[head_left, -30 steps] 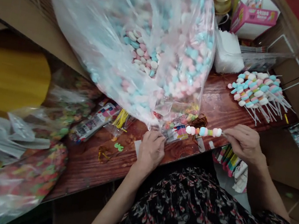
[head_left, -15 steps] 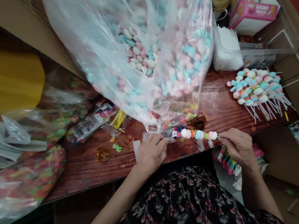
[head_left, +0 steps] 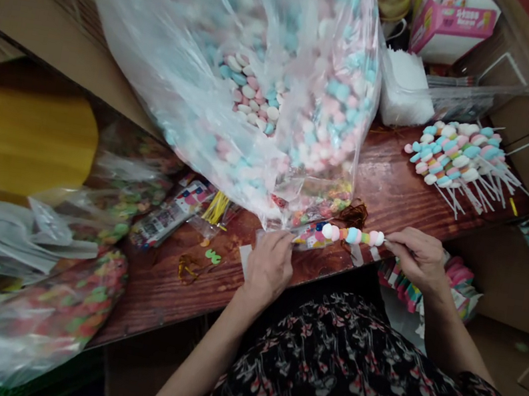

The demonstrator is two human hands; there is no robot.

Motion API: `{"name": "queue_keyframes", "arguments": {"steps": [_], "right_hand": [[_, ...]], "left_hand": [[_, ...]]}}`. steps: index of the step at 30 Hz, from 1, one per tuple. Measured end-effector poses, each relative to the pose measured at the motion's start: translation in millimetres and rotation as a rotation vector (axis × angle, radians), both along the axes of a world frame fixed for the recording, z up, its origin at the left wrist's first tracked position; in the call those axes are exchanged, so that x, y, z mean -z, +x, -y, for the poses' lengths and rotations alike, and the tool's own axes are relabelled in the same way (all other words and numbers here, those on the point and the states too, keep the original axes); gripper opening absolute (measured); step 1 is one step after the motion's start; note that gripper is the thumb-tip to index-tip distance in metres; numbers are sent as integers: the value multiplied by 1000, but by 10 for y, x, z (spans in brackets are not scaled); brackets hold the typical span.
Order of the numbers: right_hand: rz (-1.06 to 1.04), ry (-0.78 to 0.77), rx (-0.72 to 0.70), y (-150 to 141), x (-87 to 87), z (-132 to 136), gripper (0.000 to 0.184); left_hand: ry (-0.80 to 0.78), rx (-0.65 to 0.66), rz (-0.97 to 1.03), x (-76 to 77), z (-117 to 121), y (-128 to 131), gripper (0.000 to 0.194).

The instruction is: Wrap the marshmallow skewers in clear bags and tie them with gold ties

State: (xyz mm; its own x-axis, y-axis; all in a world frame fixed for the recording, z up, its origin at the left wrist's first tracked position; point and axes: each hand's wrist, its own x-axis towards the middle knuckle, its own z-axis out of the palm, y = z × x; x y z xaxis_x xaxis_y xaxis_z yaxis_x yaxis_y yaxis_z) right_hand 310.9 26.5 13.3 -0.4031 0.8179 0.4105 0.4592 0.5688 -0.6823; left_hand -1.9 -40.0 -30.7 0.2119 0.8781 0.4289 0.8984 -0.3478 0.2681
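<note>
My right hand [head_left: 418, 254] is closed in a pinch on the stick end of a marshmallow skewer [head_left: 354, 236]. Pink, white and blue marshmallows with orange and green candies run along it. The skewer points left, its tip at a small printed plastic bag [head_left: 312, 234]; I cannot tell whether the tip is inside. At the bag's left end, my left hand [head_left: 270, 263] has its fingers closed on the plastic, their tips partly hidden. A white strip [head_left: 244, 259] shows beside the left wrist.
A large clear bag of marshmallows [head_left: 257, 88] fills the table's back. Finished skewers [head_left: 464, 157] are piled at right. Printed bags [head_left: 173, 213], yellow ties [head_left: 216, 209] and green candies [head_left: 213, 256] lie at left, near a bag of gummy candies [head_left: 70, 294]. Cardboard boxes [head_left: 509, 279] stand at right.
The view has shifted slightly. By my left hand, the printed bag has turned and shows more of its coloured print. The skewer stays almost level in my right hand.
</note>
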Motion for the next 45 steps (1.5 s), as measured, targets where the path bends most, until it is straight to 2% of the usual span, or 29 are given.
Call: {"name": "queue_keyframes", "arguments": {"steps": [3, 6, 9, 15, 22, 26, 29, 31, 35, 39, 45], "right_hand": [[-10, -19, 2, -16, 14, 4, 12], [-32, -24, 18, 1, 27, 2, 13], [-50, -24, 43, 24, 47, 3, 13], [-44, -22, 25, 6, 83, 20, 13], [5, -26, 1, -11, 83, 25, 13], [-1, -34, -5, -28, 71, 35, 12], [-8, -45, 0, -35, 56, 45, 13], [-15, -54, 6, -35, 47, 51, 13], [8, -56, 20, -34, 31, 63, 12], [24, -49, 17, -24, 32, 71, 12], [-6, -53, 25, -38, 70, 67, 11]], "left_hand": [[-1, -33, 7, -1, -73, 12, 26], [-78, -14, -97, 18, -77, 53, 28], [-113, 2, -99, 61, -51, 67, 28], [-63, -2, 137, 76, -144, -53, 12], [-319, 126, 360, -20, -318, -249, 17], [-357, 216, 230, -74, -351, -253, 17], [-343, 200, 38, -116, -322, -179, 20], [-337, 171, -8, -127, -304, -132, 22], [-335, 115, 56, -117, -293, -113, 25], [-342, 117, 102, -129, -254, -169, 28], [-398, 137, 347, -135, -195, -267, 20]]}}
